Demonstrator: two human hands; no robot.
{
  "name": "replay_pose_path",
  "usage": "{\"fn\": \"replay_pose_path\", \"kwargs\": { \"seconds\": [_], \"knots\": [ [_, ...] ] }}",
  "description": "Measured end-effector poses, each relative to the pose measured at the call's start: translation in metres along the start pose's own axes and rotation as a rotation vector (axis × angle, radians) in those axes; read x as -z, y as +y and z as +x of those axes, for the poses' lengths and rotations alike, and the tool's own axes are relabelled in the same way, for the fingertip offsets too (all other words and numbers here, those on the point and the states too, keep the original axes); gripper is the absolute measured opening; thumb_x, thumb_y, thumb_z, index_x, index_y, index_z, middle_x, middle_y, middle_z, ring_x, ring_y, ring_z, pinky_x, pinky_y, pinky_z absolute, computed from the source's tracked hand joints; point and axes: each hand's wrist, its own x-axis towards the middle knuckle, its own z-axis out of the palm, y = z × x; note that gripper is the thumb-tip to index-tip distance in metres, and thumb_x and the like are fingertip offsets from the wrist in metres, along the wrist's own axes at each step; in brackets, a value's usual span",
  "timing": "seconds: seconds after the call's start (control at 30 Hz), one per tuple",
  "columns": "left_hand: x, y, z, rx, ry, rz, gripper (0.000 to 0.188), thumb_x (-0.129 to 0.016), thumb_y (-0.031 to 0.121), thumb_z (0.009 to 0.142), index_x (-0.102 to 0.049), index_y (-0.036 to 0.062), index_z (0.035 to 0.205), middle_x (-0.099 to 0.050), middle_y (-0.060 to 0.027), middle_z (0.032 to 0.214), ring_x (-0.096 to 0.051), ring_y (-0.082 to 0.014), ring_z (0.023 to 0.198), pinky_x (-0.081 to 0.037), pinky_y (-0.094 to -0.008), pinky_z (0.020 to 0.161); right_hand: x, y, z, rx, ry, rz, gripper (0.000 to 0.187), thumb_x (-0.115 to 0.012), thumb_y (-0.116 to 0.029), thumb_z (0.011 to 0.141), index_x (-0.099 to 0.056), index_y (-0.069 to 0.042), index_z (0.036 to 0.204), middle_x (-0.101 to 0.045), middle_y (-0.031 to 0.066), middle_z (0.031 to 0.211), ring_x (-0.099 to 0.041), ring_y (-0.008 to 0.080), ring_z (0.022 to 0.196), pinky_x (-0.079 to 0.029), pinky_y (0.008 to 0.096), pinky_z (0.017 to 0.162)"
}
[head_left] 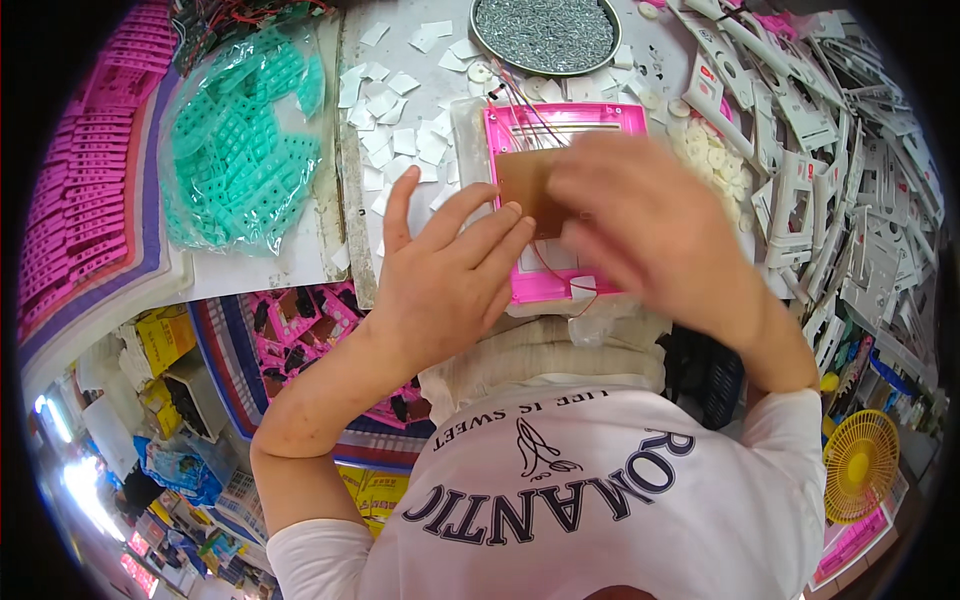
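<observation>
Right now, two bare hands are busy over a bright pink frame (548, 288) near the front of the bench (410, 12). A flat brown board (527, 185) is over the middle of the frame, between the two hands. The left hand (450, 260) has its palm down and its fingers mostly straight. Its little finger sticks out to the side, and the tips of the others are at the left edge of the board. They are not curled tight around it. The right hand (650, 215) is over the right side of the board, with its fingers bent. It is blurry, so I cannot tell how far open they are or if they pinch anything. Thin wires (517, 105) come up past the top of the frame. Behind it is a round dish (473, 38) full of little grey metal bits (545, 32). Lots of white squares (385, 105) lie to the left, and a heap of small white rounds (712, 160) is on the right. Farther left is a clear bag with green pieces (240, 145) inside. Many white plastic parts (795, 190) are piled up on the far right.
</observation>
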Motion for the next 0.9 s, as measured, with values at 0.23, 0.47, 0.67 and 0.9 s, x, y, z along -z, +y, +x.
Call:
{"fn": "replay_pose_path", "kwargs": {
  "seconds": [0.23,0.47,0.67,0.9],
  "knots": [
    [0.012,-0.011,0.016,-0.141,-0.169,-0.087,0.045,-0.073,0.011,0.077,-0.069,0.007,0.121,-0.066,-0.005,0.125,-0.062,-0.0213,0.123,-0.038,-0.0499,0.112,-0.019,-0.031,-0.019,-0.081,-0.264,-0.172,0.047,-0.075,-0.025,0.084,-0.068,0.004,0.119,-0.065,0.019,0.134,-0.058,0.0352,0.127,-0.045,0.0491,0.11],
    [0.031,-0.059,0.083,-0.038,-0.245,-0.48,0.019,-0.071,0.008,0.084,-0.074,0.0057,0.103,-0.071,-0.0076,0.095,-0.068,-0.0262,0.098,-0.053,-0.0385,0.084,-0.029,-0.018,-0.021,0.018,-0.26,-0.249,0.045,-0.074,-0.027,0.083,-0.07,0.003,0.115,-0.066,0.0206,0.131,-0.059,0.0339,0.123,-0.045,0.0485,0.108],
    [-0.02,-0.122,0.187,-0.1,0.06,0.089,0.022,-0.064,0.027,0.089,-0.071,0.01,0.077,-0.069,-0.0079,0.084,-0.065,-0.0289,0.09,-0.042,-0.0463,0.085,-0.015,-0.036,-0.009,-0.078,-0.345,-0.188,0.044,-0.075,-0.027,0.081,-0.07,0.003,0.113,-0.066,0.0205,0.131,-0.058,0.0332,0.123,-0.044,0.0477,0.107],
    [-0.047,-0.135,0.201,-0.128,0.162,0.171,0.018,-0.071,0.028,0.086,-0.073,0.0122,0.078,-0.069,-0.0053,0.084,-0.065,-0.0273,0.091,-0.04,-0.0475,0.086,0.021,-0.002,0.0,-0.061,-0.25,0.257,0.043,-0.082,-0.019,0.076,-0.069,-0.002,0.114,-0.065,0.0147,0.133,-0.058,0.034,0.124,-0.049,0.0434,0.103]
  ]
}}
